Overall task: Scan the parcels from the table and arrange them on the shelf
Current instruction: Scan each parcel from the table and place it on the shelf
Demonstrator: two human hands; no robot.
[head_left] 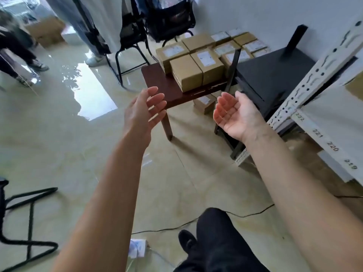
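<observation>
Several brown cardboard parcels (196,63) with white labels are stacked on a low dark brown table (167,89), and more parcels cover the floor behind it near the wall. My left hand (143,112) reaches toward the table's near corner, fingers straight, holding nothing. My right hand (233,114) hovers palm-up just right of it, fingers relaxed and empty. Both hands are short of the parcels. The white metal shelf (322,122) with numbered labels stands at the right edge.
An overturned black table (275,75) lies between the brown table and the shelf, legs up. Black chairs (169,22) and other people's legs stand behind. A black cable and a white power strip (137,248) lie on the glossy tiled floor near my foot.
</observation>
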